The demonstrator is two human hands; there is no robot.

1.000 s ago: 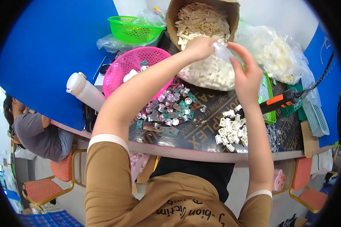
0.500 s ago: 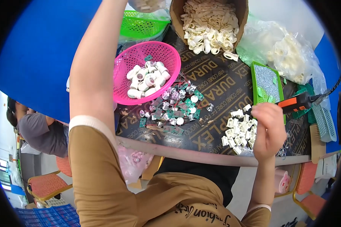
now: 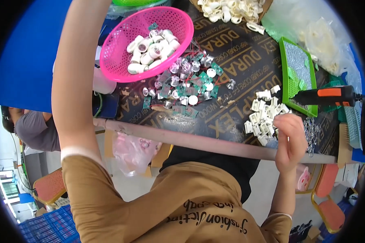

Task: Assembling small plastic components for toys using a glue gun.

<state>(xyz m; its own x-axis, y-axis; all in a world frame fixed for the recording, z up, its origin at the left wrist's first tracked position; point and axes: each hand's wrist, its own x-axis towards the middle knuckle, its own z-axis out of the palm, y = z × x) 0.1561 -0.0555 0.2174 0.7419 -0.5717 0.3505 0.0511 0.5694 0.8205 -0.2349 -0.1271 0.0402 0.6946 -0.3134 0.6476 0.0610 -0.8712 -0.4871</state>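
Note:
My left arm (image 3: 75,77) stretches up the left side and leaves the picture at the top, so its hand is out of sight. Low on the right, my right hand (image 3: 291,139) hovers beside a pile of small white plastic parts (image 3: 263,115). Its fingers are curled; whatever they may hold is hidden. Just above that hand hangs a black and orange electric screwdriver (image 3: 330,96), untouched. Its tip points left over a green tray (image 3: 287,81) of tiny silvery screws. Mid-table lies a heap of green circuit boards (image 3: 196,83) with wires and shiny reflector cups.
A pink basket (image 3: 109,60) holds white rounded housings. At the top, a box (image 3: 265,8) spills cream plastic pieces beside a clear bag (image 3: 324,44). Small metal pieces (image 3: 312,131) lie right of my hand, near the table edge (image 3: 198,141). Another person (image 3: 34,129) is at far left.
The view has tilted, so the table's contents sit higher in the picture. My right hand now appears farther below the screwdriver, still curled. The left hand is out of sight in both frames.

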